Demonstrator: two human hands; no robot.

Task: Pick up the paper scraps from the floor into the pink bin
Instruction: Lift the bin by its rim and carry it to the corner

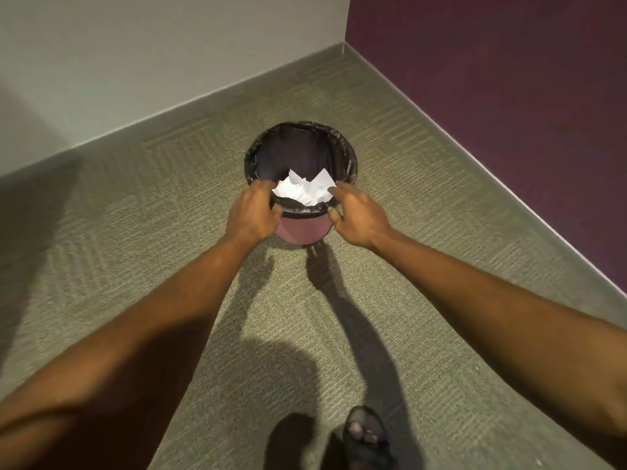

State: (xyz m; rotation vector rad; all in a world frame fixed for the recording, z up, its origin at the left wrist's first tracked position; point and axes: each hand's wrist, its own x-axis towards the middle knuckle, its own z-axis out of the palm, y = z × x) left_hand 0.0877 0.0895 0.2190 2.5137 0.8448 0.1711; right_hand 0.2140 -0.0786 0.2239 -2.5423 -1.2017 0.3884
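The left hand (252, 212) and right hand (358, 215) each pinch the near rim of the pink bin (302, 232), fingers inside, thumbs outside. The paper scraps (303, 189) lie inside it, between both hands, equally near each. The floor (407, 205) shows none.

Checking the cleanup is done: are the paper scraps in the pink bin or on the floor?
Inside. Paper scraps lie in the black liner of the pink bin; none show on the visible carpet.
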